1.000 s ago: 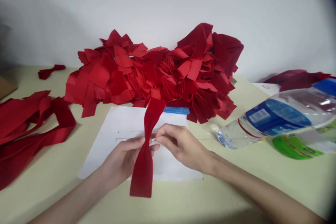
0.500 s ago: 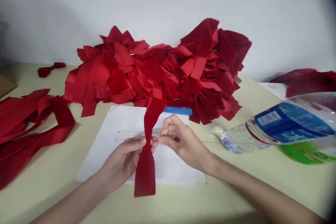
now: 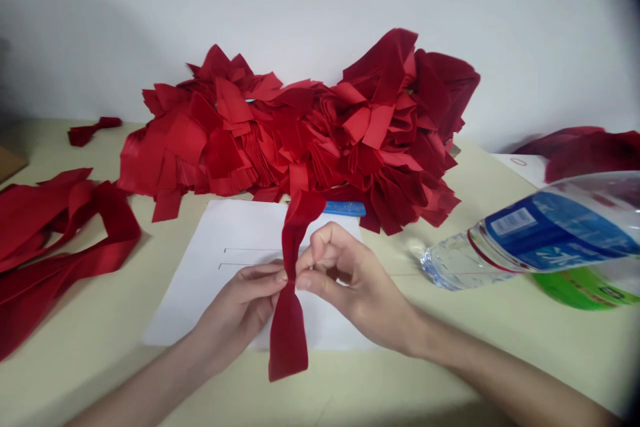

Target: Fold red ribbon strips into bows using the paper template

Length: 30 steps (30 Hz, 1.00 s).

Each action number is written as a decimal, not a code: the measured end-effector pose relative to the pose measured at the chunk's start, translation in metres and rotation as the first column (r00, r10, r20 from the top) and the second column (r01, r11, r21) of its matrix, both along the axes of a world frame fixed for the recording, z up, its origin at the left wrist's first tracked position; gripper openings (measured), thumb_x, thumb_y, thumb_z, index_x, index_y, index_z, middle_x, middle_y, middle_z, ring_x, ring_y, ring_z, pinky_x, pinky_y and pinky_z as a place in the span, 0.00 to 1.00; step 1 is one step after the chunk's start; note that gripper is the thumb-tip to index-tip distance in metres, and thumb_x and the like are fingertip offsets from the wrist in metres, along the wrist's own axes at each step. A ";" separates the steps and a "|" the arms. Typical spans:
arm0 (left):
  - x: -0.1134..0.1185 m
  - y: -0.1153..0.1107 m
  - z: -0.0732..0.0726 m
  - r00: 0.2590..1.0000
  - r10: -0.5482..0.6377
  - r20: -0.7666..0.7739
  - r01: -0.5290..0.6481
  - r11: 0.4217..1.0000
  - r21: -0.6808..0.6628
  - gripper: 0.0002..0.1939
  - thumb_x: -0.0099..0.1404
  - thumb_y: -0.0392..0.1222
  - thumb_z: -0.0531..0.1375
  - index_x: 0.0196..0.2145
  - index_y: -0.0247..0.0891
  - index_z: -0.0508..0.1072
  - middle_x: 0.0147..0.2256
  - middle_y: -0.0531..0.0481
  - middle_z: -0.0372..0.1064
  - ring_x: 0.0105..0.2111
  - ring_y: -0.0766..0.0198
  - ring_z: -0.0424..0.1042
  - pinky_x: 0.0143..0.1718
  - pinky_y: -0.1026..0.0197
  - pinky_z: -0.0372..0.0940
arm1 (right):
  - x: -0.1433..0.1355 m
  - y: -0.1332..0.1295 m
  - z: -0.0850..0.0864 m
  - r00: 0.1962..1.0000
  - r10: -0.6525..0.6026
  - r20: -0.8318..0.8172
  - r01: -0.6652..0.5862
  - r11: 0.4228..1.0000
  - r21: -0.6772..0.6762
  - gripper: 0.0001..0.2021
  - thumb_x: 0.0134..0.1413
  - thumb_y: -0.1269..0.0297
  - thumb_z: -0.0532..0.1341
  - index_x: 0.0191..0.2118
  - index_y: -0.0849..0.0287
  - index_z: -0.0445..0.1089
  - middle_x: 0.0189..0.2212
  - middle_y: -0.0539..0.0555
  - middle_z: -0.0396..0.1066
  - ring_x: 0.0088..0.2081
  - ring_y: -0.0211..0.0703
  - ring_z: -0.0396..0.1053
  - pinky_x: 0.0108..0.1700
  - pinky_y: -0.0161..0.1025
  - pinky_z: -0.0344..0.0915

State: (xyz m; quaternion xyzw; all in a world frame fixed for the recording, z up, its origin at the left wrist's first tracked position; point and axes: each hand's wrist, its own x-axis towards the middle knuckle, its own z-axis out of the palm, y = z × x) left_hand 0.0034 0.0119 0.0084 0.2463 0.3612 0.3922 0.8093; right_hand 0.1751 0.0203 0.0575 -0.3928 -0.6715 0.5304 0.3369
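Closer now, the right hand (image 3: 363, 290) is touching the red ribbon (image 3: 289, 337), its fingers' grip unclear; the left hand (image 3: 233, 310) is pinching the waist.

A single head-worn camera looked forward and steeply down from the person's own side, across a pale table (image 3: 350, 387) to the wall (image 3: 300, 0) behind it. It sat close: the forearms (image 3: 490, 370) entered from the lower corners, and the left hand (image 3: 245, 303) and right hand (image 3: 350, 283) met near the centre. Darkness edged the right-hand corners.
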 end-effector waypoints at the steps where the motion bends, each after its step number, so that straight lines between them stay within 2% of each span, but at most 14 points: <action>1: 0.001 -0.001 0.001 1.000 0.000 -0.005 0.000 1.000 0.008 0.02 0.54 0.35 0.64 0.25 0.33 0.76 0.26 0.53 0.66 0.27 0.71 0.63 0.29 0.71 0.61 | -0.001 -0.001 0.000 1.000 0.005 0.001 -0.005 1.000 -0.001 0.09 0.55 0.66 0.58 0.33 0.56 0.53 0.30 0.47 0.67 0.27 0.33 0.61 0.31 0.35 0.58; 5: 0.003 -0.002 0.003 1.000 0.016 -0.027 -0.015 0.999 0.033 0.03 0.55 0.35 0.63 0.26 0.34 0.77 0.28 0.53 0.67 0.29 0.70 0.64 0.32 0.70 0.61 | -0.002 -0.001 -0.002 0.996 -0.024 0.081 0.024 1.000 0.003 0.09 0.55 0.66 0.57 0.32 0.56 0.52 0.27 0.46 0.66 0.26 0.33 0.59 0.29 0.34 0.56; 9: 0.003 -0.002 0.004 0.998 0.011 -0.064 -0.006 0.997 0.080 0.04 0.57 0.34 0.62 0.26 0.35 0.77 0.27 0.53 0.67 0.26 0.71 0.62 0.31 0.68 0.59 | -0.002 0.002 -0.006 0.983 -0.044 0.176 0.043 0.999 0.014 0.10 0.55 0.67 0.57 0.30 0.56 0.52 0.26 0.45 0.64 0.24 0.32 0.58 0.27 0.34 0.55; 15: 0.002 -0.005 0.007 0.990 0.027 -0.140 0.001 0.981 0.196 0.06 0.58 0.34 0.61 0.28 0.38 0.78 0.31 0.52 0.67 0.35 0.66 0.63 0.38 0.65 0.58 | -0.002 0.001 -0.007 0.974 -0.064 0.219 0.054 0.997 0.050 0.09 0.54 0.68 0.56 0.30 0.56 0.52 0.26 0.46 0.64 0.26 0.34 0.61 0.26 0.33 0.56; 18: 0.001 -0.005 0.007 0.977 0.053 -0.207 -0.002 0.971 0.240 0.05 0.57 0.36 0.62 0.25 0.38 0.78 0.30 0.51 0.66 0.35 0.64 0.63 0.40 0.63 0.57 | -0.001 0.001 -0.007 0.971 -0.063 0.232 0.051 0.997 0.060 0.09 0.54 0.68 0.56 0.30 0.56 0.52 0.26 0.46 0.63 0.25 0.33 0.60 0.26 0.33 0.56; 24: 0.000 -0.003 0.004 0.927 0.146 -0.345 -0.016 0.936 0.353 0.05 0.53 0.37 0.65 0.21 0.39 0.76 0.26 0.53 0.63 0.29 0.66 0.62 0.34 0.63 0.57 | -0.001 0.001 -0.009 0.965 -0.038 0.260 0.033 0.999 0.022 0.07 0.54 0.65 0.56 0.31 0.56 0.53 0.23 0.44 0.59 0.23 0.32 0.56 0.26 0.32 0.56; 30: 0.001 -0.004 0.006 0.897 0.198 -0.395 -0.014 0.906 0.423 0.03 0.50 0.35 0.66 0.20 0.39 0.77 0.25 0.52 0.64 0.28 0.66 0.63 0.30 0.64 0.60 | -0.001 0.001 -0.008 0.963 0.003 0.271 0.000 1.000 -0.009 0.08 0.53 0.67 0.55 0.31 0.55 0.52 0.22 0.44 0.61 0.23 0.32 0.57 0.25 0.32 0.54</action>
